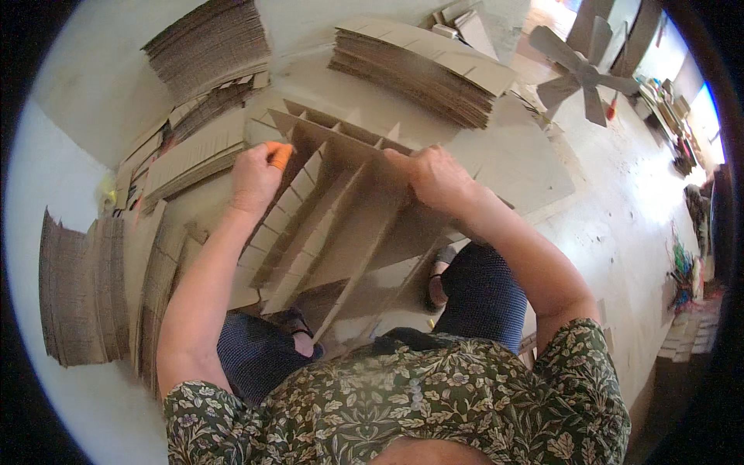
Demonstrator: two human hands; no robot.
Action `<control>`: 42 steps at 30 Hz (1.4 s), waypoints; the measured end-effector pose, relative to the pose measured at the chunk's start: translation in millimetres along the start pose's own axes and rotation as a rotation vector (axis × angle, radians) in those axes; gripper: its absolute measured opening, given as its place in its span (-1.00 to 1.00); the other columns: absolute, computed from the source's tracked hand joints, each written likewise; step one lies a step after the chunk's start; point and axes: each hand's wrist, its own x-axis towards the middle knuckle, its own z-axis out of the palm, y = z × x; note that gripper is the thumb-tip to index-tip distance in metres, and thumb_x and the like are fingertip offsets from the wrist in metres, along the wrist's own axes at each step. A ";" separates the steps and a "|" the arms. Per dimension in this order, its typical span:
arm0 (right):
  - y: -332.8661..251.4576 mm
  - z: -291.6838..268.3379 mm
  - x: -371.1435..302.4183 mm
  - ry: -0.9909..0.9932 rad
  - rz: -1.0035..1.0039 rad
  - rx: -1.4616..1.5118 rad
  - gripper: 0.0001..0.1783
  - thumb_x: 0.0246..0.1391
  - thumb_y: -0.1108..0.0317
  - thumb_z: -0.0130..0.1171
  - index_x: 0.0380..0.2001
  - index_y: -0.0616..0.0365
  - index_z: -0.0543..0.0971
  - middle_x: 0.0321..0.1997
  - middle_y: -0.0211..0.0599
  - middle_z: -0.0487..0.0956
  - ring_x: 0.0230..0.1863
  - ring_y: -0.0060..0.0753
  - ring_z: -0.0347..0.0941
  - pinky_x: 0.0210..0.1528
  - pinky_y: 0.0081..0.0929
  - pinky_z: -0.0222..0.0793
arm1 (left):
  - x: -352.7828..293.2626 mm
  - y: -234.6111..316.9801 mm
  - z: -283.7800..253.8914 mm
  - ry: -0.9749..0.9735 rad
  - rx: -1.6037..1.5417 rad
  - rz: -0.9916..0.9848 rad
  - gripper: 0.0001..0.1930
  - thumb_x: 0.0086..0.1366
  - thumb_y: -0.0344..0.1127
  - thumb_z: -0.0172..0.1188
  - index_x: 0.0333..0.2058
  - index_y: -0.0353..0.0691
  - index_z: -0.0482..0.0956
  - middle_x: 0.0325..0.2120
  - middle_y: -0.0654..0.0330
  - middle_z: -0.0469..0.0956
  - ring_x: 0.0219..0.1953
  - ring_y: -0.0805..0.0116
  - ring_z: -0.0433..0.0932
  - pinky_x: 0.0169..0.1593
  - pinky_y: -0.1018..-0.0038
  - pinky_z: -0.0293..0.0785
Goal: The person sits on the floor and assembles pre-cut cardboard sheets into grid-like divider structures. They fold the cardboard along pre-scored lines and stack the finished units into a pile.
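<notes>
A grid of slotted brown cardboard divider strips (353,209) stands between my hands, long strips running toward me and crossed by others at the far end. My left hand (258,178), with an orange cover on one finger, is closed at the grid's far left corner; its fingertips appear to pinch a strip there. My right hand (440,180) is closed on the far right part of a cross strip (341,139), its knuckles up. The fingers of both hands partly hide the cardboard edges they meet.
Stacks of cardboard sheets stand at the far left (209,50), far middle (418,70) and near left (85,291). More slotted strips (194,159) lie beside my left arm. A grey fan (585,74) stands at the far right. My legs flank the grid's near end.
</notes>
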 end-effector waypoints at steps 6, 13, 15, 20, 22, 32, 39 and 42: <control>18.3 27.8 19.3 0.193 -0.196 -0.151 -0.49 -0.17 0.52 0.06 -0.01 0.10 0.43 -0.46 -0.05 0.54 -0.31 0.04 0.49 -0.23 -0.11 0.39 | -15.9 -121.6 -58.3 0.153 0.245 -0.243 -0.73 0.21 -0.21 0.19 -0.24 -0.28 0.59 -0.37 0.05 0.61 -0.33 0.16 0.57 -0.23 0.37 0.44; 45.2 41.4 36.2 0.298 -0.099 -0.087 -0.52 -0.20 0.54 0.03 -0.09 0.02 0.51 -0.46 -0.08 0.53 -0.31 0.03 0.48 -0.13 -0.07 0.35 | -91.6 -220.1 -100.8 0.345 0.894 -0.227 -0.46 0.20 -0.15 0.17 0.14 -0.09 0.30 0.02 0.12 0.40 0.05 0.02 0.37 0.08 0.16 0.29; 47.2 42.1 41.0 0.322 -0.116 -0.064 -0.54 -0.19 0.55 0.02 -0.10 0.04 0.53 -0.47 -0.06 0.53 -0.32 0.06 0.48 -0.15 -0.07 0.35 | -108.2 -233.9 -109.0 0.347 1.021 -0.343 -0.45 0.19 -0.18 0.19 0.14 -0.16 0.31 0.00 0.06 0.44 0.06 0.02 0.38 0.14 0.16 0.24; 48.7 39.1 41.4 0.312 -0.065 -0.025 -0.57 -0.16 0.56 0.01 -0.13 0.09 0.55 -0.44 -0.05 0.54 -0.30 0.10 0.47 -0.19 -0.07 0.38 | -118.7 -240.7 -138.2 -0.039 0.849 -0.695 -0.61 0.25 -0.15 0.07 0.02 -0.14 0.41 -0.18 -0.02 0.54 -0.08 -0.06 0.48 0.01 0.13 0.35; 49.6 40.5 41.0 0.316 -0.065 -0.008 -0.59 -0.15 0.56 0.02 -0.14 0.12 0.55 -0.42 -0.05 0.55 -0.29 0.11 0.47 -0.20 -0.07 0.38 | -120.5 -269.2 -150.6 -0.028 0.757 -0.723 -0.67 0.28 -0.14 0.00 -0.05 -0.13 0.46 -0.26 -0.04 0.56 -0.18 -0.11 0.52 -0.10 0.10 0.41; -10.0 20.8 18.0 0.552 -0.222 0.251 -0.69 -0.07 0.59 0.09 -0.17 0.24 0.53 -0.46 -0.11 0.45 -0.38 -0.05 0.39 -0.32 -0.28 0.33 | -105.4 -223.1 -146.6 0.136 0.388 -0.629 -0.80 0.22 -0.24 0.09 -0.28 -0.21 0.57 -0.39 0.07 0.60 -0.35 0.17 0.55 -0.29 0.27 0.41; -43.8 17.1 2.5 0.465 -0.180 0.551 -0.77 -0.05 0.61 0.12 -0.24 0.29 0.56 -0.49 -0.12 0.50 -0.48 -0.24 0.42 -0.40 -0.42 0.32 | -108.5 -269.8 -163.9 0.217 -0.203 -0.760 -0.83 0.11 -0.39 0.21 -0.32 -0.32 0.60 -0.39 0.21 0.60 -0.31 0.43 0.50 -0.20 0.43 0.39; -51.5 23.2 -3.0 0.432 -0.161 0.697 -0.78 -0.03 0.61 0.10 -0.25 0.30 0.58 -0.51 -0.13 0.51 -0.53 -0.33 0.40 -0.42 -0.46 0.31 | -108.7 -265.1 -157.4 0.174 0.033 -0.577 -0.80 0.13 -0.32 0.23 -0.29 -0.29 0.59 -0.35 0.13 0.60 -0.26 0.31 0.52 -0.14 0.39 0.39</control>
